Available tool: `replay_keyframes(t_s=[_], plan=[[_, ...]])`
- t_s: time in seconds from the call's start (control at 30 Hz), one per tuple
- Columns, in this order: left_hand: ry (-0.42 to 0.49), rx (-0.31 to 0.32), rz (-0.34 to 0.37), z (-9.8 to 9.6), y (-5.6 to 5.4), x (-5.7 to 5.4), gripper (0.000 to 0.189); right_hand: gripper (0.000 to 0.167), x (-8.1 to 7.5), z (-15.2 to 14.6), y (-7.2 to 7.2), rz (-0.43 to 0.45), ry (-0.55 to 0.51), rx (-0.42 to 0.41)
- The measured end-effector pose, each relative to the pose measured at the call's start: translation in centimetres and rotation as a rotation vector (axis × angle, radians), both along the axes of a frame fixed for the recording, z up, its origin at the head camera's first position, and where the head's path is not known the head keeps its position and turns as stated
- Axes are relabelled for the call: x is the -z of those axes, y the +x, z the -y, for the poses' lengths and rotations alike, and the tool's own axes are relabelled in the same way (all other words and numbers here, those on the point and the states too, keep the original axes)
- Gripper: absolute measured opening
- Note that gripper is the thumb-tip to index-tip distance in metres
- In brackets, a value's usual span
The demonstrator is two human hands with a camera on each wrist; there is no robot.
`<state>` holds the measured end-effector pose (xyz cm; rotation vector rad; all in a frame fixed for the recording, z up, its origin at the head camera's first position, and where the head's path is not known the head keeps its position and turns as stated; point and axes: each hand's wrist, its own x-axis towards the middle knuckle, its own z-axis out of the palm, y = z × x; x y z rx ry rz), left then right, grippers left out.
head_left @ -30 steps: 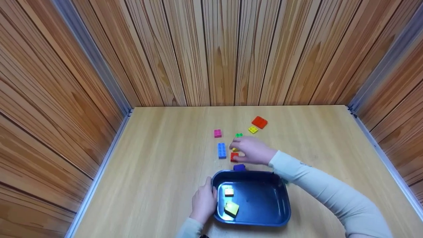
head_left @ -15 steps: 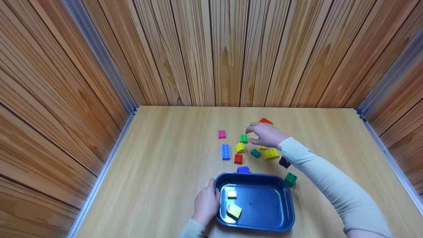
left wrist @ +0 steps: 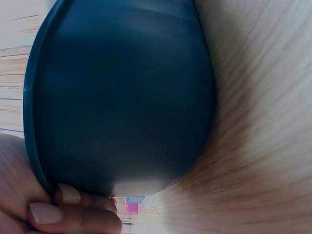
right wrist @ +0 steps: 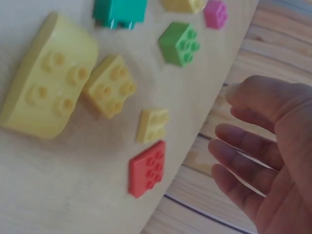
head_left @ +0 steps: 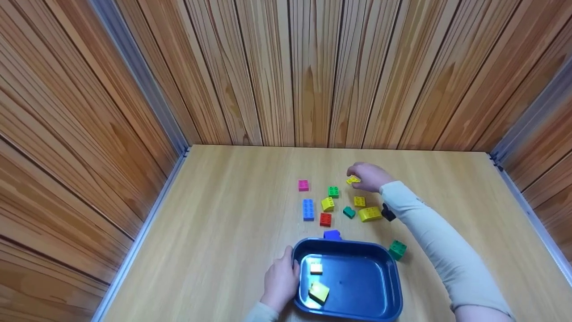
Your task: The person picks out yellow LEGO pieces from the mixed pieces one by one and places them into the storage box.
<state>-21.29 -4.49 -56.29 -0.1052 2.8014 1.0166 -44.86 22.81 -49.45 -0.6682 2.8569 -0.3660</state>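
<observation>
My left hand grips the left rim of a dark blue plastic tray; in the left wrist view its fingers bend at the tray wall. Inside the tray lie a yellow block and a small pale-topped block. My right hand hovers over the far bricks, fingers spread and holding nothing. Between its fingertips and thumb, in the head view, shows a thin yellow brick. The right wrist view has that brick beside a flat red brick, which the hand hides from the head camera.
Toy bricks lie scattered beyond the tray: pink, blue, light green, red, a curved yellow one and others. A purple-blue brick and a green brick lie by the tray rim. Wood-patterned walls enclose the table.
My right hand has moved away and to the right, from above the red and yellow bricks to the far yellow one. The left hand stays on the tray; the head view has shifted slightly.
</observation>
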Motion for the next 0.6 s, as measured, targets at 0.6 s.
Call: replay_keyframes(t_s=[0.6], plan=[[-0.010, -0.022, 0.044, -0.2, -0.2, -0.2, 0.046, 0.040, 3.0, -0.1, -2.5, 0.080, 0.030, 0.079]])
